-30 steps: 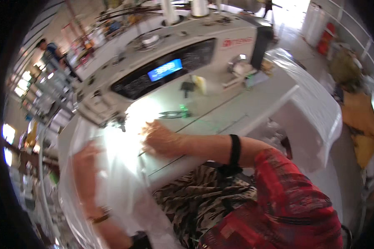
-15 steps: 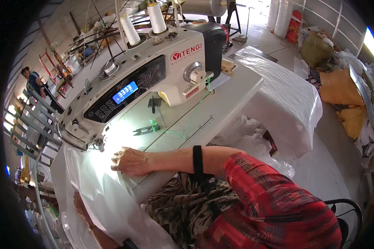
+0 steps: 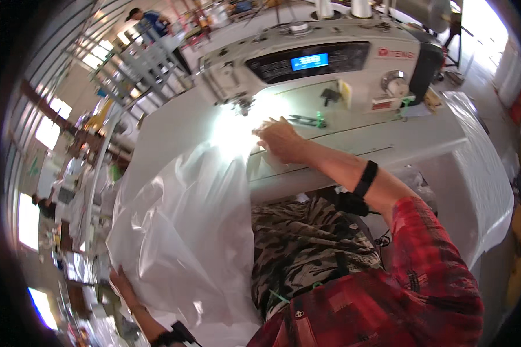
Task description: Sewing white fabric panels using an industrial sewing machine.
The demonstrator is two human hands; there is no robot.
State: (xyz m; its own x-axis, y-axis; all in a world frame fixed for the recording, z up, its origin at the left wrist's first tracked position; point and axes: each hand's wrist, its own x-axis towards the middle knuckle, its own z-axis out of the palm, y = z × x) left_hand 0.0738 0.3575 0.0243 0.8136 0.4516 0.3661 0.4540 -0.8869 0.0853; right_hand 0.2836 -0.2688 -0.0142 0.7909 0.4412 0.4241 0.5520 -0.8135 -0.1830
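Note:
A large white plastic sheet (image 3: pixel 179 231) hangs from the sewing machine (image 3: pixel 324 55) over the table's front edge, beside my lap. My right hand (image 3: pixel 279 140) is at the sheet's upper edge close to the needle area, fingers bent and closed on it; glare from the lamp washes out the fingertips. Low on the left, my left hand (image 3: pixel 121 284) rests against the sheet's outer edge with its fingers stretched out. Small thread snips (image 3: pixel 308 120) with green thread lie on the machine bed just beyond my right hand.
The pale sewing table (image 3: pixel 168 130) spreads left of the needle. More white plastic (image 3: pixel 474 168) drapes over its right end. A metal railing (image 3: pixel 133 72) stands beyond the table, with another person (image 3: pixel 150 26) farther back. White thread cones (image 3: pixel 360 8) stand behind the machine.
My view has swung to the left and down, so the machine sits higher and farther right. More of the sheet shows. My right hand stays near the needle, my left at the sheet's edge.

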